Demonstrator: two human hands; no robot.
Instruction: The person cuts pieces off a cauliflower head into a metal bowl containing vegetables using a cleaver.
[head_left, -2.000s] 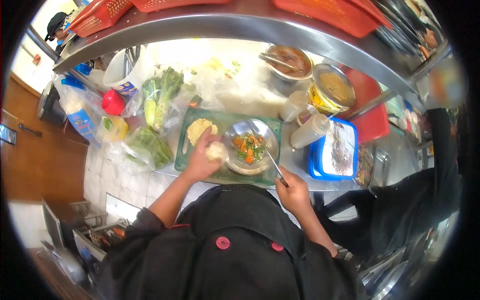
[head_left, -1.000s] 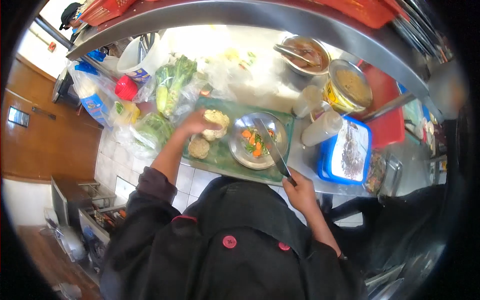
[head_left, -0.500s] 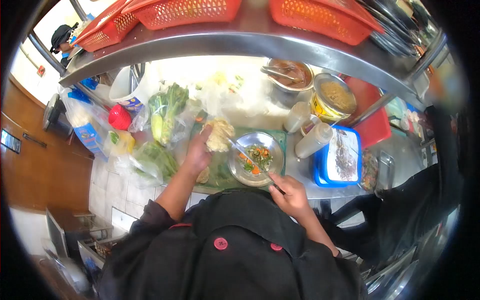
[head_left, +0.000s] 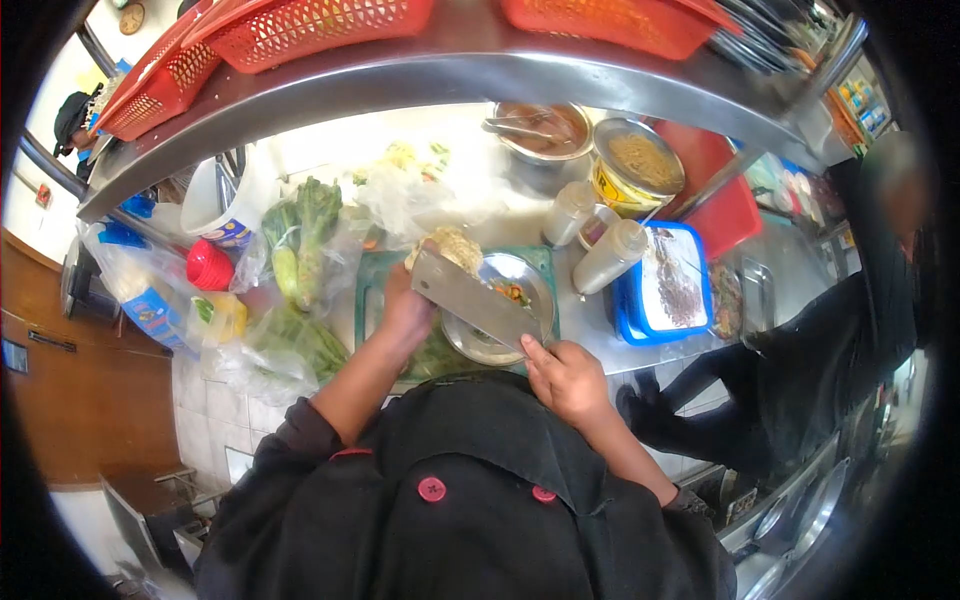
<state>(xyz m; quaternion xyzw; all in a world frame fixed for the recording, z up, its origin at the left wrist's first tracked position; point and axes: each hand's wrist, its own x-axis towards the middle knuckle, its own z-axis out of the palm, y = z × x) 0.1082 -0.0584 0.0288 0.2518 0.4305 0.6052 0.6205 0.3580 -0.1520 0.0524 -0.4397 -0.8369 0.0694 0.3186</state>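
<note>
My left hand (head_left: 408, 302) is closed around a knobbly, cream-coloured piece of cauliflower (head_left: 450, 246). In my right hand (head_left: 566, 380) is the handle of a cleaver (head_left: 478, 302), its broad blade slanting up to the left. The blade's far end overlaps the cauliflower's lower side; whether it cuts in, I cannot tell. Below the blade, partly covered by it, a round metal bowl (head_left: 540, 290) holds cut carrot (head_left: 514, 291) and green pieces. The bowl rests on a green cutting board (head_left: 370, 285).
Leafy greens (head_left: 305, 235) and plastic bags lie left. Squeeze bottles (head_left: 610, 258), a blue-rimmed tub (head_left: 665, 290), a tin (head_left: 636, 170) and a sauce pot (head_left: 545, 135) stand right and behind. A steel shelf (head_left: 450, 85) with red baskets (head_left: 310, 30) spans above. Another person (head_left: 830, 350) is at right.
The cleaver has risen out of the bowl and turned its flat side into view, its end now over the cauliflower. The head view has shifted slightly right.
</note>
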